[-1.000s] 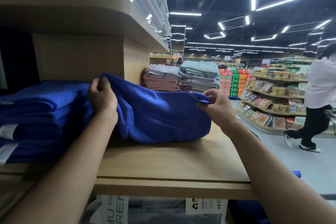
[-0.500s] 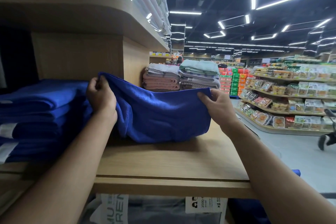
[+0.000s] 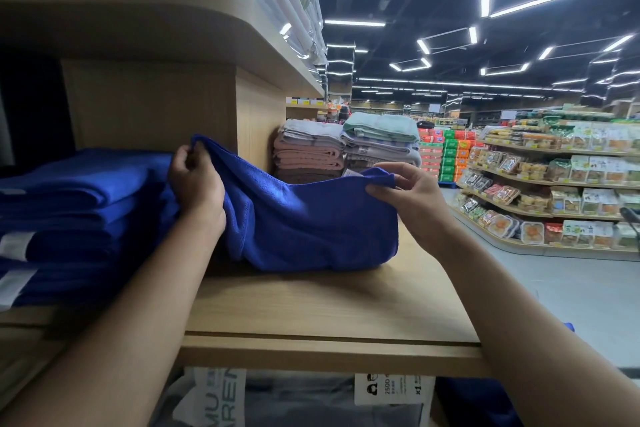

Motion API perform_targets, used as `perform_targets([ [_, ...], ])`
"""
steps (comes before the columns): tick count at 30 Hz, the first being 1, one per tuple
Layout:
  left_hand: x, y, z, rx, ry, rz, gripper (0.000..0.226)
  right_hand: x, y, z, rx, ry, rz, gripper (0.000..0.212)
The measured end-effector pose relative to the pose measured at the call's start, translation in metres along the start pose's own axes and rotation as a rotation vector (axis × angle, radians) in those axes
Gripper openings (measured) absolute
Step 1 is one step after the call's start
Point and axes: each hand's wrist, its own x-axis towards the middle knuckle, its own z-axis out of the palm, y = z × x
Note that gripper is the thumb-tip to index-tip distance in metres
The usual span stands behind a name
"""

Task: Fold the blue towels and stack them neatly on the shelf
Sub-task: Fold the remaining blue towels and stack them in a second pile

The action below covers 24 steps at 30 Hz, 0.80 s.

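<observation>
- On the wooden shelf [image 3: 329,305], bare board runs from the towels to the front lip and off to the right. The upper shelf [image 3: 156,21] hangs low overhead, so lifting room is tight.
- Against the left side, the stack of folded blue towels [image 3: 79,204] sits square, touching the loose one.
- Beside it, the loose blue towel [image 3: 311,225] rests bunched on the board, its top edge held up at both ends. That edge now sags in the middle, where half a second ago it was stretched nearly straight.
- The slack suggests the ends are being brought together, so folding is probably only starting.
- The left hand [image 3: 197,187] grips the left corner hard by the stack, fingers [image 3: 185,159] curled round the cloth.
- The right hand [image 3: 415,201] has turned palm-in and pinches the right corner between thumb and fingers.
- Behind, the pink and grey towels [image 3: 311,156] stand well apart.
</observation>
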Motion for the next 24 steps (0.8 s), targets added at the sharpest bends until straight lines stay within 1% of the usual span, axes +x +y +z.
perform_targets([
  [3,0.001,0.000,0.000,-0.006,0.005,0.009,0.031,-0.002,0.001,0.000,-0.023,0.027,0.004,0.020],
  [8,0.004,-0.002,0.000,0.018,0.018,0.014,0.028,0.003,0.000,-0.006,0.072,0.059,0.094,0.019],
  [11,-0.003,0.003,-0.004,0.071,0.002,0.059,0.024,0.000,-0.002,-0.014,0.130,0.144,0.186,0.015],
  [13,-0.008,0.009,-0.010,0.091,-0.037,0.098,0.026,-0.004,-0.007,-0.023,0.179,0.196,0.246,0.014],
  [15,-0.010,0.019,-0.015,0.111,-0.082,0.144,0.021,-0.008,-0.014,-0.032,0.153,0.202,0.235,0.014],
  [16,-0.011,0.025,-0.018,0.119,-0.105,0.146,0.016,-0.011,-0.020,-0.035,0.126,0.195,0.220,0.014],
  [17,-0.013,0.033,-0.021,0.120,-0.123,0.132,0.017,-0.014,-0.027,-0.037,0.101,0.193,0.208,0.015],
  [20,-0.020,0.056,-0.032,0.102,-0.160,0.096,0.037,-0.025,-0.050,-0.042,0.040,0.186,0.177,0.018],
  [21,-0.022,0.064,-0.036,0.094,-0.174,0.102,0.039,-0.029,-0.059,-0.042,0.018,0.179,0.158,0.017],
  [22,-0.025,0.071,-0.040,0.090,-0.189,0.120,0.035,-0.034,-0.068,-0.043,-0.004,0.179,0.138,0.016],
  [24,-0.033,0.088,-0.050,0.094,-0.211,0.194,0.016,-0.045,-0.086,-0.045,-0.046,0.193,0.099,0.016],
])
